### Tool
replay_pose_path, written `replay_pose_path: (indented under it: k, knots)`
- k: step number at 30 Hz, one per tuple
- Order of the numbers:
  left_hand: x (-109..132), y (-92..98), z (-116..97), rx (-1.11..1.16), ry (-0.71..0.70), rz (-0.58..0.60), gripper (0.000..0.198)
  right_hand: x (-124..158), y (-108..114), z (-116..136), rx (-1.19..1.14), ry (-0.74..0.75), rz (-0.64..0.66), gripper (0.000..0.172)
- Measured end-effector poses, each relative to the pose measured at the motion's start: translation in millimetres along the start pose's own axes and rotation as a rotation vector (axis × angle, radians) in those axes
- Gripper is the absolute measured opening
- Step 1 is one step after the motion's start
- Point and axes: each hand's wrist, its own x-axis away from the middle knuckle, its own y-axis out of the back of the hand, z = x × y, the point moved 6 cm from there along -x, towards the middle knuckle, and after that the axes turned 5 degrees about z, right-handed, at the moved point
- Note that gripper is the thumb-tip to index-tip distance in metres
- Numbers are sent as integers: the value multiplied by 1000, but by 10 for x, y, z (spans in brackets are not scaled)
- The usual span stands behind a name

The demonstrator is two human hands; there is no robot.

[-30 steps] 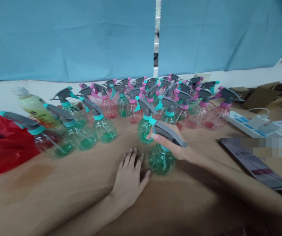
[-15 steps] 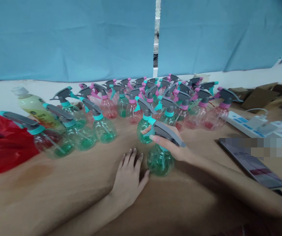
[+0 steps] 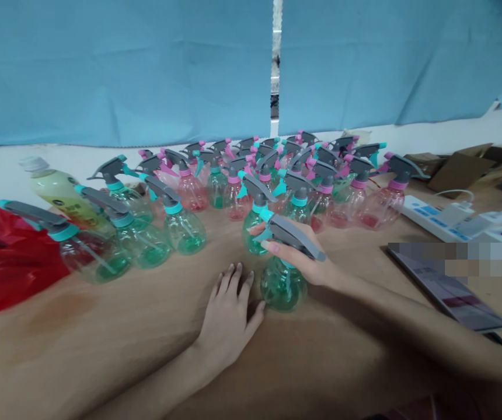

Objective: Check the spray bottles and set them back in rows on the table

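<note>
A green spray bottle (image 3: 283, 287) with a grey and turquoise trigger head stands upright on the wooden table (image 3: 146, 326). My right hand (image 3: 306, 256) is closed round its neck and head from the right, with thumb and fingers near the trigger. Just left of that bottle, my left hand (image 3: 230, 315) lies palm down on the tabletop, fingers spread, holding nothing. Another green spray bottle (image 3: 255, 233) stands right behind the gripped one, partly covered by my fingers. Two more nearby are a green bottle (image 3: 185, 233) and a tilted-looking green bottle (image 3: 146, 242) to the left.
Several pink spray bottles (image 3: 382, 204) crowd the back of the table. At left are a red plastic bag (image 3: 10, 262) and a yellowish bottle (image 3: 65, 192). A power strip (image 3: 430, 219), a phone (image 3: 448, 291) and cardboard (image 3: 461, 175) lie at right; a blue cloth (image 3: 146, 70) hangs behind.
The whole view has shifted very slightly. Both hands keep their places, the right still on the green spray bottle and the left flat on the table.
</note>
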Motion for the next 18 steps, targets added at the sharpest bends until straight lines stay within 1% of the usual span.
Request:
replay_pose_path:
  k: [6,11,18]
  knots:
    - [-10,0,-7,-4,-2,18,50,2,-3,-14,-11,5,4,26]
    - [-12,9,-11,-5,-3,-3,49,16,-8,-15,-23,14,19,23]
    - [-10,6,-13,1,-8,-1,49,15,-14,-31,-15,46,11,19]
